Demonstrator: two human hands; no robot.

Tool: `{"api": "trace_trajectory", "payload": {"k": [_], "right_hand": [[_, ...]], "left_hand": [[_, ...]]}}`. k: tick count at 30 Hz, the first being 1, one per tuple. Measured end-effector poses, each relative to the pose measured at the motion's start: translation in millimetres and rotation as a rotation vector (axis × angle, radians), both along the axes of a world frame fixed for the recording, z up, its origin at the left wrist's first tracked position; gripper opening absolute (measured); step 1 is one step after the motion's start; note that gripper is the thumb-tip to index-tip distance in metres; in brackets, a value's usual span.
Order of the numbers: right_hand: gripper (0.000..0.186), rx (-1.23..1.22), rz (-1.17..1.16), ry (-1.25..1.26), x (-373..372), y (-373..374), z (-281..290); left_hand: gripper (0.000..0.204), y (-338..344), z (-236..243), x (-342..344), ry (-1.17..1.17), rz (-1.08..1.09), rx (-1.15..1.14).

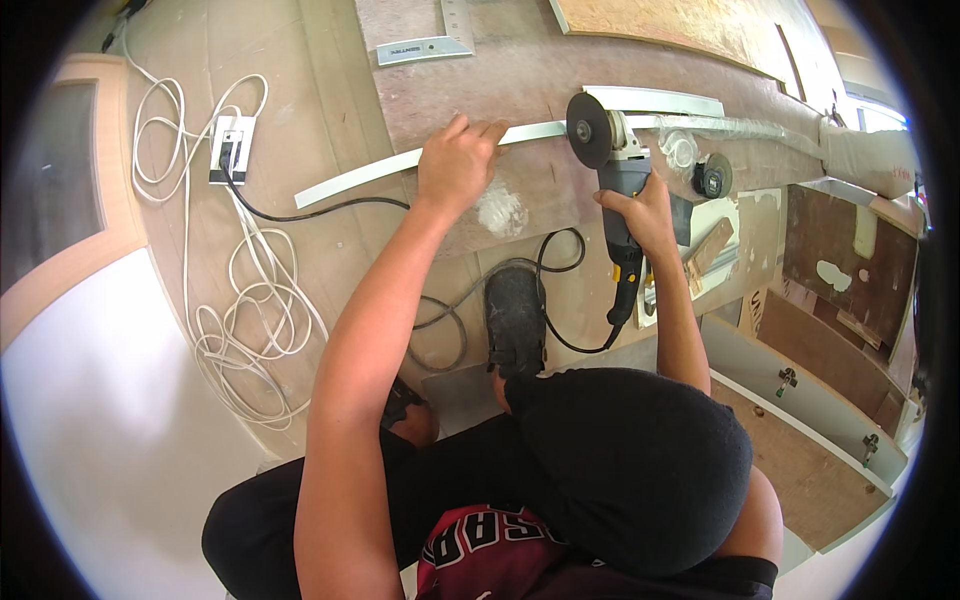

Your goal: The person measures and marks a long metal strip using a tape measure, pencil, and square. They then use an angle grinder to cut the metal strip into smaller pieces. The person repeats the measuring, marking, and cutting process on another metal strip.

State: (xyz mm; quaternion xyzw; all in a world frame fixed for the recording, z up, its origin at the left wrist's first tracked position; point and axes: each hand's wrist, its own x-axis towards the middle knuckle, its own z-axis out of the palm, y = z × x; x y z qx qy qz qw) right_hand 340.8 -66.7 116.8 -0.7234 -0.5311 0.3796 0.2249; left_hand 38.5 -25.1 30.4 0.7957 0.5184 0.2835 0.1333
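Note:
My left hand (458,165) is closed on a long, thin white strip (360,178), pressing it against a worn brown board (540,195). An angle grinder (625,180) with a grey and black body is gripped in my right hand (645,212). Its dark cutting disc (588,130) stands upright across the strip, to the right of my left hand. Whether the disc touches the strip, or is spinning, I cannot tell. The grinder's black cord loops down past my shoe (515,315).
A metal square (425,49) lies at the board's far left. White extension cable (250,300) tangles around a socket box (232,150) on the left. Right of the grinder are a round black object (713,177) and clear plastic wrap (680,149). Cabinet panels (800,400) stand at the right.

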Motion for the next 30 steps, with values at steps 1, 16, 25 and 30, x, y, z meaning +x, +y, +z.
{"api": "trace_trajectory", "payload": {"k": [1,16,25,30], "right_hand": [[0.045,0.003,0.002,0.001,-0.8,0.9,0.2],[0.053,0.011,0.016,-0.042,-7.5,19.8,-1.6],[0.053,0.062,0.02,-0.028,-11.1,24.2,-3.6],[0.054,0.039,0.04,-0.053,-15.5,19.8,3.1]], "left_hand": [[0.033,0.2,0.0,0.0,-0.003,0.002,0.009],[0.034,-0.8,0.4,-3.2,-0.003,0.024,-0.018],[0.033,-0.8,1.8,-4.2,-0.004,0.022,-0.011],[0.035,-2.9,2.4,-6.4,0.0,0.022,-0.022]]}}
